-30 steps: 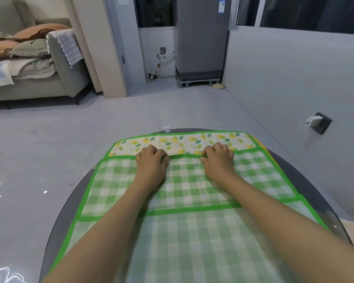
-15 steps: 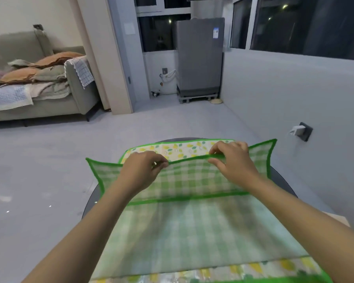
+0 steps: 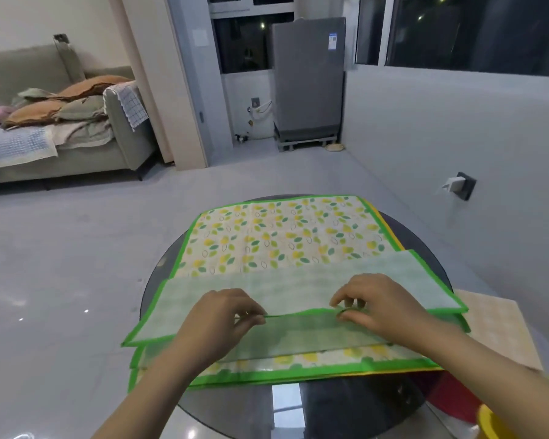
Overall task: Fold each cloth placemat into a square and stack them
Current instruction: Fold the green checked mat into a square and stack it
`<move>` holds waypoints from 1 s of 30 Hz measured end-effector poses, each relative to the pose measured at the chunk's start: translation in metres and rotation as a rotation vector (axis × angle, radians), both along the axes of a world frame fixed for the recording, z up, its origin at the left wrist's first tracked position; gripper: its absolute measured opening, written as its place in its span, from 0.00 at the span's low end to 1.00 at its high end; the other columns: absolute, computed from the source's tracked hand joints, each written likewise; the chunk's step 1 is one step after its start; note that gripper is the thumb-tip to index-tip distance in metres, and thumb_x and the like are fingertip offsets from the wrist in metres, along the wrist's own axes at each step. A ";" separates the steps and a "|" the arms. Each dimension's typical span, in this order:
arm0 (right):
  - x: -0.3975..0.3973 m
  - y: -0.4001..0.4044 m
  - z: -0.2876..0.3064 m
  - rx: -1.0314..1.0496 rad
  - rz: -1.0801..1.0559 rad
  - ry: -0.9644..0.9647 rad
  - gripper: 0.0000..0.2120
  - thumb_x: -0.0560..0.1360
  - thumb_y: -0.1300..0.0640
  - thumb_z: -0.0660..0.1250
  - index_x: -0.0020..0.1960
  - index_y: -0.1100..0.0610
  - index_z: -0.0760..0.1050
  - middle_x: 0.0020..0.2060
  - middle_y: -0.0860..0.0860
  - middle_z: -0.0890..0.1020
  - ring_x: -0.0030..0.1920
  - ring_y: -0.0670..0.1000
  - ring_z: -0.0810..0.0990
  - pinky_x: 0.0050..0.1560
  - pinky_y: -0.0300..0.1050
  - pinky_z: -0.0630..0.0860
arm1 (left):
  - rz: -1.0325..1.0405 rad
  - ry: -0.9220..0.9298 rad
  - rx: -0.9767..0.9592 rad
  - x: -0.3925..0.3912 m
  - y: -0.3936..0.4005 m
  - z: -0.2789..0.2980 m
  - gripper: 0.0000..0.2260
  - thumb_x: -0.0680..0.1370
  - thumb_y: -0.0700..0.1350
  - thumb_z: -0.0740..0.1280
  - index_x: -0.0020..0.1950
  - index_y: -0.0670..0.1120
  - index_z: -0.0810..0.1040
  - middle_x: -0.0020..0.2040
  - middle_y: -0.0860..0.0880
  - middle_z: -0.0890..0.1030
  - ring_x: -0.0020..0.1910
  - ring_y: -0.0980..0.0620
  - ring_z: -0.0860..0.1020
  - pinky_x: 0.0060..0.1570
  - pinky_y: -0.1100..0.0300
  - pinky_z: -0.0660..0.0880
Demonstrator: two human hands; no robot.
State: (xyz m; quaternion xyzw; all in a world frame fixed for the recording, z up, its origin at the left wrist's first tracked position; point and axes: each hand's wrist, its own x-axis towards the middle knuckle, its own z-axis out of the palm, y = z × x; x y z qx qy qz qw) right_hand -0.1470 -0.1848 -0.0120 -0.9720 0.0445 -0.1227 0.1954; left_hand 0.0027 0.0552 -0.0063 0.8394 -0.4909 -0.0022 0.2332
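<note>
A green-checked placemat (image 3: 286, 289) with a green border lies folded toward me on a round dark glass table (image 3: 301, 407). My left hand (image 3: 217, 321) and my right hand (image 3: 377, 304) each pinch its folded-over green edge, held just above the mat's near half. Under it lies a second placemat (image 3: 282, 236) with a lemon-and-leaf print and green border, its far half uncovered. A yellow edge (image 3: 390, 229) of another mat shows at the far right beneath it.
A light wooden surface (image 3: 495, 327) adjoins the table at the right, with red and yellow objects (image 3: 488, 416) at the bottom right corner. A sofa (image 3: 61, 134) with cushions, a grey fridge (image 3: 308, 80) and a wall socket (image 3: 460, 185) stand beyond the grey floor.
Both hands lifted the checked mat's far edge off the table and pulled it toward me, folding the mat over. This uncovered the lemon-print mat beneath.
</note>
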 end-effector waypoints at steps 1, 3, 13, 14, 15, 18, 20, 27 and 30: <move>-0.002 0.001 -0.006 -0.008 0.015 0.034 0.09 0.70 0.46 0.72 0.49 0.45 0.81 0.36 0.39 0.74 0.39 0.39 0.71 0.44 0.31 0.62 | -0.011 0.005 0.018 -0.001 0.002 -0.006 0.04 0.73 0.51 0.71 0.44 0.54 0.84 0.40 0.59 0.80 0.39 0.61 0.78 0.43 0.64 0.73; -0.006 0.002 -0.019 -0.006 0.032 0.086 0.10 0.70 0.44 0.70 0.50 0.45 0.82 0.36 0.39 0.73 0.42 0.41 0.71 0.44 0.28 0.62 | -0.025 0.033 0.069 -0.004 0.004 -0.016 0.09 0.71 0.55 0.67 0.42 0.53 0.84 0.38 0.62 0.78 0.39 0.61 0.78 0.44 0.62 0.74; -0.015 0.001 -0.038 0.070 0.023 0.087 0.24 0.65 0.31 0.59 0.47 0.44 0.83 0.36 0.38 0.73 0.42 0.40 0.71 0.46 0.30 0.64 | -0.070 0.132 0.156 0.003 0.006 -0.031 0.21 0.66 0.66 0.57 0.40 0.54 0.83 0.40 0.60 0.78 0.43 0.61 0.76 0.45 0.64 0.73; -0.015 0.001 -0.038 0.072 0.016 0.090 0.24 0.64 0.30 0.58 0.46 0.43 0.83 0.36 0.37 0.73 0.43 0.40 0.72 0.46 0.30 0.65 | -0.069 0.121 0.152 0.004 0.003 -0.032 0.22 0.66 0.67 0.57 0.40 0.53 0.83 0.40 0.59 0.78 0.42 0.61 0.76 0.44 0.64 0.73; -0.015 0.001 -0.039 0.066 0.011 0.090 0.24 0.65 0.30 0.57 0.46 0.43 0.83 0.36 0.38 0.74 0.43 0.41 0.72 0.46 0.30 0.65 | -0.061 0.105 0.137 0.004 0.000 -0.034 0.24 0.67 0.68 0.56 0.39 0.52 0.82 0.39 0.58 0.78 0.41 0.60 0.76 0.42 0.64 0.73; -0.011 0.001 -0.040 0.027 0.019 0.057 0.22 0.67 0.31 0.57 0.42 0.44 0.83 0.36 0.39 0.75 0.43 0.42 0.72 0.45 0.36 0.69 | 0.000 0.026 0.038 0.007 -0.015 -0.038 0.24 0.71 0.66 0.54 0.41 0.51 0.82 0.40 0.58 0.76 0.42 0.60 0.74 0.43 0.64 0.71; -0.006 0.003 -0.041 0.013 0.019 0.013 0.21 0.67 0.32 0.59 0.38 0.46 0.82 0.40 0.38 0.76 0.47 0.41 0.70 0.45 0.34 0.69 | 0.048 -0.020 -0.025 0.009 -0.029 -0.041 0.24 0.73 0.64 0.52 0.49 0.52 0.82 0.48 0.56 0.78 0.49 0.56 0.76 0.50 0.58 0.71; 0.023 0.008 -0.037 -0.092 0.044 0.035 0.17 0.68 0.37 0.67 0.33 0.51 0.75 0.42 0.43 0.79 0.47 0.45 0.74 0.48 0.40 0.70 | 0.140 -0.034 0.213 0.013 -0.071 -0.060 0.26 0.81 0.58 0.48 0.78 0.53 0.49 0.78 0.51 0.46 0.77 0.53 0.43 0.74 0.52 0.40; 0.035 0.013 -0.037 -0.185 0.014 -0.012 0.18 0.70 0.37 0.66 0.33 0.51 0.75 0.34 0.44 0.76 0.38 0.45 0.72 0.40 0.40 0.67 | 0.165 -0.011 0.300 0.013 -0.079 -0.067 0.28 0.79 0.63 0.43 0.77 0.55 0.42 0.78 0.51 0.43 0.77 0.53 0.40 0.75 0.50 0.39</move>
